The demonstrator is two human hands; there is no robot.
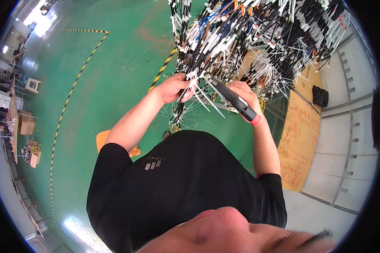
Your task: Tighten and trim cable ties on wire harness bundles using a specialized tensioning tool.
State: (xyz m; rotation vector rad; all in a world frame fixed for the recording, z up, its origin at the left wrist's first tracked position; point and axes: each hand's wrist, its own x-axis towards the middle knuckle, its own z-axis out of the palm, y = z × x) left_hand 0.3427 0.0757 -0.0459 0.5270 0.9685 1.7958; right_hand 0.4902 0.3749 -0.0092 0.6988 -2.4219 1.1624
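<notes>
My left hand [171,89] is closed around a bundle of black wires [191,67] hanging from above. White cable ties [207,101] stick out beside its fingers, their long tails pointing down and to the right. In my right hand [245,93] is a black cable tie gun [234,101] with a red end. The tool's nose points up and left, close to the ties at the bundle; whether it grips a tie tail is too small to tell. Ahead hangs a dense mass of wires [223,38] with white and coloured connectors. Some right-hand fingers are hidden behind the tool.
A wooden board [299,141] with red print and a black bag [320,96] are at the right. Black-and-yellow tape [78,80] marks the green floor, where tie scraps lie. An orange seat [102,140] is near my left elbow. A stool [31,85] and cardboard boxes [26,123] stand far left.
</notes>
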